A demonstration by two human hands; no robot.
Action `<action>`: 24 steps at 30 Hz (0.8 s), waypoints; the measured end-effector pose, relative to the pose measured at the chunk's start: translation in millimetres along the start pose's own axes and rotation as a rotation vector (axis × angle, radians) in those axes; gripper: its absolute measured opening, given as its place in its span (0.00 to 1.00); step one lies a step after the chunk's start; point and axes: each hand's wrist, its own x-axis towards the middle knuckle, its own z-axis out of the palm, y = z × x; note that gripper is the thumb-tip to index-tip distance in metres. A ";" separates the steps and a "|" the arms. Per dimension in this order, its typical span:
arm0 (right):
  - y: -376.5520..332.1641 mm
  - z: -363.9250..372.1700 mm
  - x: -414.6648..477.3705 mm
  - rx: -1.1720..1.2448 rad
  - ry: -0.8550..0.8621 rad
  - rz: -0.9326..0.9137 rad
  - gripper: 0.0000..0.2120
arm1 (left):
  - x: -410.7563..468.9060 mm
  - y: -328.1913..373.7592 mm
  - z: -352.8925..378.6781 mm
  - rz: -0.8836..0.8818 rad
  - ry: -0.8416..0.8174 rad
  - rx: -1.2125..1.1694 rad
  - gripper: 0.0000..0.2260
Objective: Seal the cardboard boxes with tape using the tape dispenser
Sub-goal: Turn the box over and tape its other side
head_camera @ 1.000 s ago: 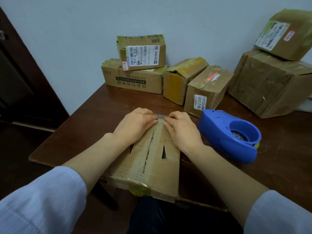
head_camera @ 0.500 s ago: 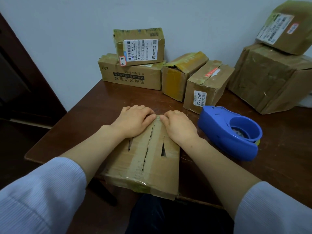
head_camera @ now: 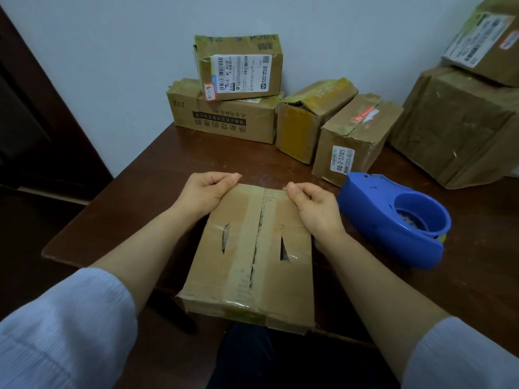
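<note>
Your two hands have moved apart. Before, they lay flat and close together over the middle of the far edge. Now each one is at a far corner.

Your left hand (head_camera: 206,192) holds the far left corner of the cardboard box (head_camera: 247,276), with its fingers and thumb curled round the far edge. Your right hand (head_camera: 316,209) holds the far right corner the same way.

The cardboard box lies flat on the near part of the brown table (head_camera: 134,197), right in front of you. Its near end sticks out past the table edge. A strip of brown tape (head_camera: 244,220) runs down the middle of its top, and the seam beside it is split open. There is a thin cut on each side of the seam.

The blue tape dispenser (head_camera: 390,220) sits on the table just to the right of your right hand, not touching it.

Far back by the wall, a small labelled box (head_camera: 238,68) sits on a long box (head_camera: 224,122). Two more boxes (head_camera: 309,119) lean to the right of them. A big box (head_camera: 455,127) stands at the far right.
</note>
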 end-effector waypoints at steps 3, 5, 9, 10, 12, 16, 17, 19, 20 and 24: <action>1.9 4.2 0.4 -0.051 0.084 -0.063 0.09 | 1.3 0.1 4.5 -0.023 0.094 -0.005 0.12; 1.7 6.4 0.5 -0.067 0.166 -0.067 0.10 | -0.3 2.2 7.1 -0.067 0.128 -0.021 0.14; 2.9 6.2 -3.3 -0.075 0.300 -0.028 0.11 | -10.4 3.9 -3.3 -0.150 -0.093 -0.038 0.17; 3.7 6.2 -4.4 -0.082 0.307 -0.023 0.12 | -14.9 2.5 -5.7 -0.139 -0.145 -0.007 0.19; 2.9 6.0 -5.6 -0.073 0.289 -0.006 0.15 | -20.3 0.4 -6.3 -0.096 -0.115 0.038 0.20; -0.9 -8.3 -9.4 0.075 0.030 0.134 0.06 | -23.7 1.7 2.1 -0.046 0.105 0.062 0.18; -0.8 -14.1 -11.6 0.095 -0.053 0.153 0.06 | -23.5 0.2 3.4 -0.039 0.142 0.061 0.17; 3.4 -20.2 -15.5 0.074 -0.106 0.147 0.12 | -25.5 0.2 4.3 -0.028 0.206 0.064 0.16; 5.3 -20.2 -18.0 0.020 -0.059 0.117 0.16 | -27.5 0.8 4.8 -0.027 0.235 0.077 0.15; 6.5 -14.5 -25.3 -0.192 0.210 -0.058 0.18 | -34.5 7.5 6.3 0.008 0.365 0.252 0.15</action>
